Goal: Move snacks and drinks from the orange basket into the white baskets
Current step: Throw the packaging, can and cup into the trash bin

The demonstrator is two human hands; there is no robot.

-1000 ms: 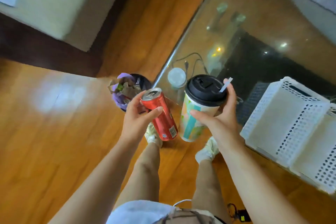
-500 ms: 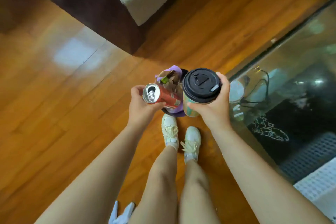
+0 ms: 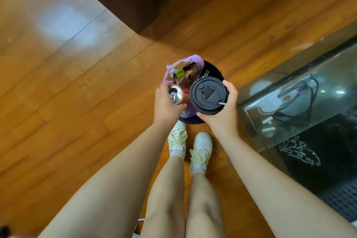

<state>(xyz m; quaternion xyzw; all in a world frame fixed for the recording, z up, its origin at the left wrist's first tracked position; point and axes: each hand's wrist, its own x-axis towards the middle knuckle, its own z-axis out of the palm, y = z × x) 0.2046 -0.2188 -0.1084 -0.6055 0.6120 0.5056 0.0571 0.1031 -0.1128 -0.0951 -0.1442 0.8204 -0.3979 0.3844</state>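
At the centre of the frame the person stands over a round black bin point(image 3: 210, 67) lined with a purple plastic bag point(image 3: 195, 60) and stuffed with crumpled brown paper point(image 3: 185, 75). The left hand point(image 3: 166, 102) is wrapped round a red aluminium drink can point(image 3: 175, 94) with its opened silver top facing up; thumb and fingers curl round the can's body. The right hand point(image 3: 226, 110) clasps a paper cup with a black plastic lid point(image 3: 208, 94), fingers round the far rim and thumb at the near edge, with a small white tab sticking out of the lid. Both drinks are held upright, just beside each other, directly above the bin.

Neither the orange basket nor the white baskets appear in this view; at the right edge there is only the glass surface point(image 3: 301, 83), with cables beneath it. Judged from that, the step in hand looks like a side trip: two drinks carried off in the hands and poised over the bin, not over a white basket. Whether they are empties to be dropped cannot be told.

If they are to be binned, the next move calls for letting go one at a time, since the paper already fills the opening and the tall cup could tip off the heap. If they belong in a white basket, it calls for turning back toward the glass surface at the right.
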